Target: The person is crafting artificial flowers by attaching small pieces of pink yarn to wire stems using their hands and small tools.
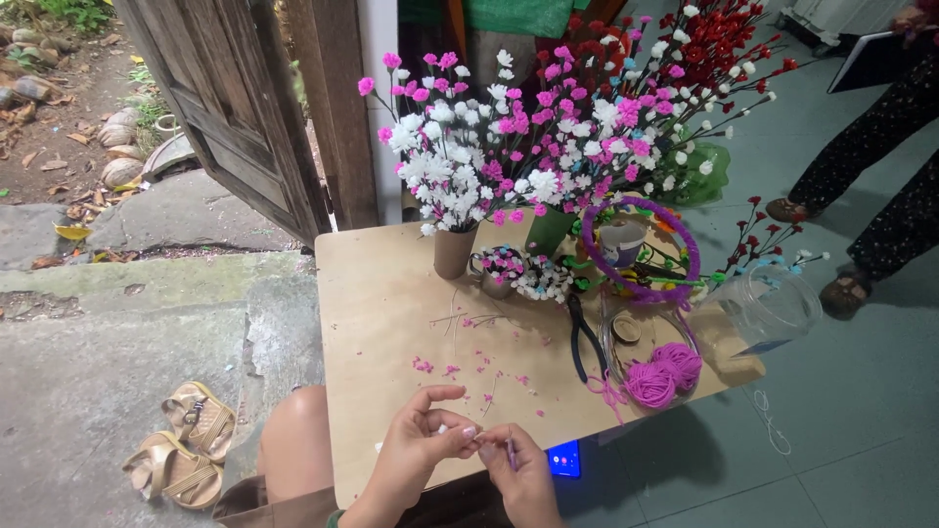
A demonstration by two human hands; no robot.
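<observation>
Left hand (419, 442): at the near edge of the wooden table (377, 323), thumb and forefinger pinched narrow on a tiny pale piece (468, 431) (too small to identify), the other fingers curled loosely above.

Right hand (520, 467): just right of the left hand, fingertips touching it, fingers closed around a thin pink-purple stem (511, 454) that pokes out between them.

Dark device with a blue lit panel (563, 459): flat rectangle at the table's near edge, just right of the right hand.

Pink petal scraps (460, 370): scattered over the middle of the table, far side of the hands, with a few thin wires among them.

Black pliers (583, 337): lying right of centre, handles toward the near side.

Round clear tray (653, 342): right of the pliers, holding two balls of magenta yarn (663, 372).

Clear plastic jar (768, 303): on its side at the table's right edge, with a small blue label patch on its near side.

Cardboard tube vase (453, 252): far centre, upright, holding a spray of white and pink flowers (469, 147).

Red and white flower sprays (704, 59): far right (behind the pink ones).

Purple fuzzy hoop (641, 254): tilted, around a small cup at far right.

Gold sandals (186, 445): a pair on the concrete, near left.

Another person's legs (880, 186): far right, in dark patterned trousers, standing on the tiled floor.
</observation>
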